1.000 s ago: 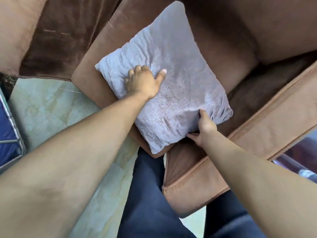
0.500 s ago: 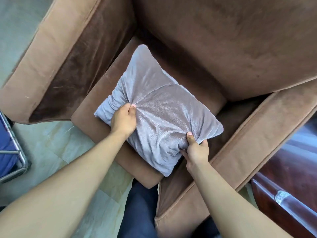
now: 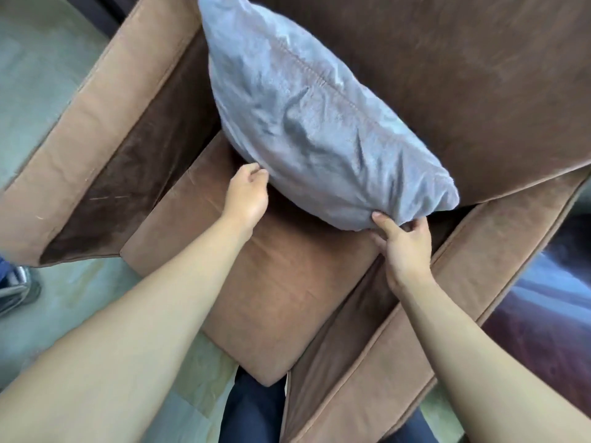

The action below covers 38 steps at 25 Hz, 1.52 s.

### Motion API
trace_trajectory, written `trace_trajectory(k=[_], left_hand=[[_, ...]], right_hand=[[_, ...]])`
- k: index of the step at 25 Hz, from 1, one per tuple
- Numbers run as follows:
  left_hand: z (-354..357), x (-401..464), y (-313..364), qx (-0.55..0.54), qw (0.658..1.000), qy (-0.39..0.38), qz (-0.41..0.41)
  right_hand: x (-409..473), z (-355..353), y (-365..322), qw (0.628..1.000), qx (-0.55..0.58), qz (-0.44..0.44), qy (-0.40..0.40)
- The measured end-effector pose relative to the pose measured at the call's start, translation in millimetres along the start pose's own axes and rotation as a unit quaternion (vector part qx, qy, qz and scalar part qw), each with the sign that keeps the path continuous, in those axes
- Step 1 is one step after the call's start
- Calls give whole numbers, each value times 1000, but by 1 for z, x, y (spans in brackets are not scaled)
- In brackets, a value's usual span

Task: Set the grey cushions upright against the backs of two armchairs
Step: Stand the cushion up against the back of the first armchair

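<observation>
A grey cushion (image 3: 307, 123) stands nearly upright on its edge, leaning against the brown back (image 3: 463, 84) of an armchair. My right hand (image 3: 404, 239) pinches the cushion's lower right corner between thumb and fingers. At the cushion's lower left edge my left hand (image 3: 248, 195) has its fingers curled, touching or just under the fabric; I cannot tell if it grips. The brown seat (image 3: 281, 282) lies bare in front of the cushion.
The chair's left armrest (image 3: 96, 129) and right armrest (image 3: 431, 330) flank the seat. Pale tiled floor (image 3: 64, 314) lies to the left, a metal-framed object (image 3: 16, 286) at the left edge, a dark glossy surface (image 3: 550, 314) at the right. My legs in dark trousers (image 3: 252, 410) stand at the seat's front.
The cushion has gone from lying flat on the seat to standing on edge against the backrest. Both hands have moved from its top face to its lower edge.
</observation>
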<state>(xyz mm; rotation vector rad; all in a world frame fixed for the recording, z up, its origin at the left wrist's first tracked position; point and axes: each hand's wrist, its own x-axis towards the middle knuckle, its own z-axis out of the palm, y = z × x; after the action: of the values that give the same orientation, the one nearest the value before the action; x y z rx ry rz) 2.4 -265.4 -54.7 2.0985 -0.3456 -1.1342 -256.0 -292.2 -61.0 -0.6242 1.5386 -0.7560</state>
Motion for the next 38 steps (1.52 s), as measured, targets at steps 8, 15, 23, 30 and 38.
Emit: trace_trajectory(k=[8, 15, 23, 30, 38], left_hand=[[2, 23, 32, -25, 998, 50, 41], [-21, 84, 121, 30, 982, 140, 122], [-34, 117, 169, -32, 988, 46, 141], [-56, 131, 164, -88, 975, 118, 167], [-40, 115, 161, 92, 975, 102, 177]], right_hand=[[11, -13, -23, 971, -180, -154, -31], [27, -9, -46, 955, -174, -231, -67], [7, -10, -48, 954, -172, -244, -26], [-8, -9, -53, 971, -94, -216, 45], [-7, -26, -34, 982, -114, -149, 5]])
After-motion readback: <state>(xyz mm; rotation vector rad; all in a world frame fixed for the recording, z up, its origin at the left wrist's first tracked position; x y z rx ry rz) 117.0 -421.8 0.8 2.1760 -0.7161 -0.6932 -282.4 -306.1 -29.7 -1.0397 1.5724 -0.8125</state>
